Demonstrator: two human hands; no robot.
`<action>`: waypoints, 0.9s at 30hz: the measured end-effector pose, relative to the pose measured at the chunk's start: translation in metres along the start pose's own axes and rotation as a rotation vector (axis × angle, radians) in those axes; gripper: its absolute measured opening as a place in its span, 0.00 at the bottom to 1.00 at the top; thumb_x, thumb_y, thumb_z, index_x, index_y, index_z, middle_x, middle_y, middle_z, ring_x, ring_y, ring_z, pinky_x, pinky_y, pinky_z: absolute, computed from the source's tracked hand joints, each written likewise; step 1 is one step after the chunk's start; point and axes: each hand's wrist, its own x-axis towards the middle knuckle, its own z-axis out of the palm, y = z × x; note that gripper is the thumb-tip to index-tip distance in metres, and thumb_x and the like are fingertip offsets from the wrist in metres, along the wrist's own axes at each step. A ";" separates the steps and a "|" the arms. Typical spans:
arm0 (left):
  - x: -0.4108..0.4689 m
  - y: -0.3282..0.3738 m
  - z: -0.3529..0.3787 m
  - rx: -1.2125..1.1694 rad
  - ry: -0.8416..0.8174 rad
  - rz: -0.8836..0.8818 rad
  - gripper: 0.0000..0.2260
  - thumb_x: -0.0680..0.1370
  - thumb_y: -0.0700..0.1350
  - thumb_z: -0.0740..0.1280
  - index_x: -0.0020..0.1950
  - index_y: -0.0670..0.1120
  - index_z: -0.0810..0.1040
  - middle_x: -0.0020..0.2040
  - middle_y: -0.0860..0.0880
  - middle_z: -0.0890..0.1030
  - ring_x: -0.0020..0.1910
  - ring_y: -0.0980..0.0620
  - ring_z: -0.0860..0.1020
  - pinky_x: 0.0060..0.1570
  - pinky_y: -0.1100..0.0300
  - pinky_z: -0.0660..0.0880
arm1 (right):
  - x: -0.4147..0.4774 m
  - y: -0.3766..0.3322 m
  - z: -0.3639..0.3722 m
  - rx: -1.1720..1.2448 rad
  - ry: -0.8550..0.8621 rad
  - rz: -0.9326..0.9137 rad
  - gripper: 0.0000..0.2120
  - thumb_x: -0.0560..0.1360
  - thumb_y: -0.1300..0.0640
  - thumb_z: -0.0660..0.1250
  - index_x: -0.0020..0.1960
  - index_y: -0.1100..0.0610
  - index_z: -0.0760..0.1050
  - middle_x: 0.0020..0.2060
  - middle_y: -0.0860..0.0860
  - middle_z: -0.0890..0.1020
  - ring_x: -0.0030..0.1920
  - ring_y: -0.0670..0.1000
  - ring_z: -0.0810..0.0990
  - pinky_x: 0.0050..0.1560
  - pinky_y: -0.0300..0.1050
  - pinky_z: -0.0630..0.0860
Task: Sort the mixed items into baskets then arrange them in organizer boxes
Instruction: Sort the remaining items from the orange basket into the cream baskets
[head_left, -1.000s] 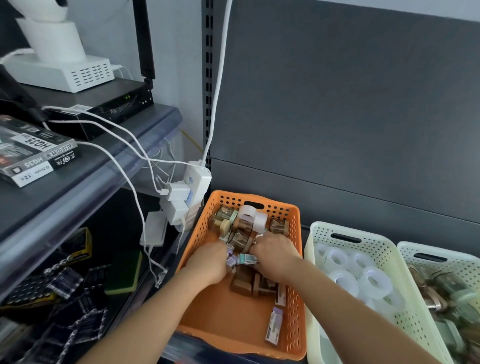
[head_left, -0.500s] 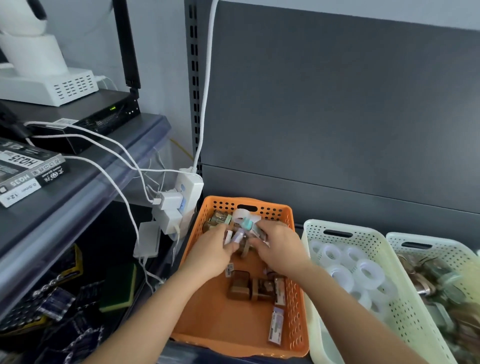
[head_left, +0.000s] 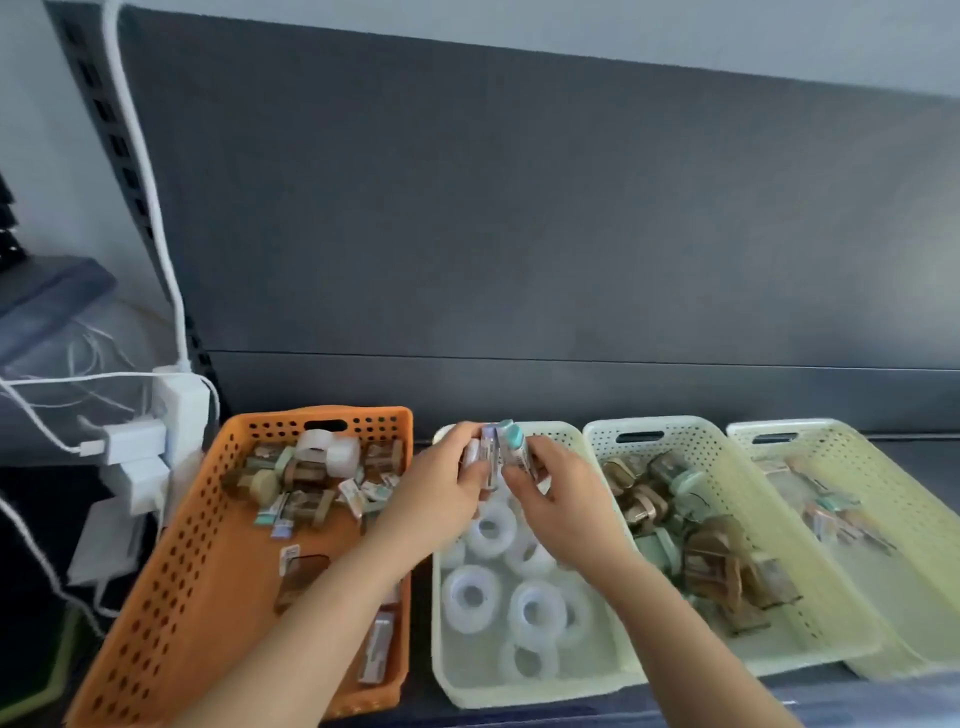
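Observation:
An orange basket (head_left: 171, 561) on the left holds mixed items: brown tape dispensers, white tape rolls (head_left: 332, 449) and small packets. Over the far end of the first pale basket (head_left: 462, 680), which holds white tape rolls (head_left: 535, 610), my left hand (head_left: 441, 493) and my right hand (head_left: 556, 499) are raised close together. Each grips a few small packets (head_left: 498, 452) with teal and purple ends. The second pale basket (head_left: 831, 623) holds brown dispensers (head_left: 711, 561). A third pale basket (head_left: 914, 525) at the right holds a few small packets (head_left: 831, 514).
A white power strip with chargers and cables (head_left: 156, 441) hangs left of the orange basket. A dark grey back panel (head_left: 519, 234) rises behind the baskets. The shelf's front edge (head_left: 831, 701) runs along the bottom right.
Both hands have lifted out of the orange basket with small packets and moved right, over the basket of tape rolls. The view has swung right, bringing the right-hand baskets into sight.

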 end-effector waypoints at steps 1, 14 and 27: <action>0.003 0.010 0.015 -0.006 -0.006 0.011 0.09 0.81 0.44 0.60 0.59 0.56 0.73 0.43 0.53 0.81 0.35 0.59 0.80 0.39 0.57 0.79 | -0.005 0.013 -0.013 -0.005 0.014 0.004 0.11 0.76 0.52 0.63 0.38 0.56 0.66 0.33 0.49 0.73 0.35 0.50 0.70 0.35 0.45 0.65; 0.043 0.147 0.227 0.137 -0.116 0.160 0.07 0.80 0.49 0.59 0.58 0.53 0.71 0.40 0.56 0.76 0.32 0.57 0.74 0.28 0.60 0.65 | -0.062 0.187 -0.182 -0.230 0.097 0.149 0.09 0.77 0.50 0.62 0.41 0.53 0.68 0.34 0.46 0.74 0.34 0.46 0.71 0.32 0.40 0.65; 0.056 0.178 0.335 0.873 -0.510 0.459 0.23 0.76 0.37 0.57 0.72 0.46 0.65 0.66 0.46 0.74 0.64 0.45 0.72 0.70 0.47 0.58 | -0.096 0.296 -0.239 -0.549 -0.335 0.462 0.14 0.77 0.52 0.60 0.61 0.51 0.73 0.55 0.50 0.80 0.53 0.53 0.78 0.48 0.44 0.75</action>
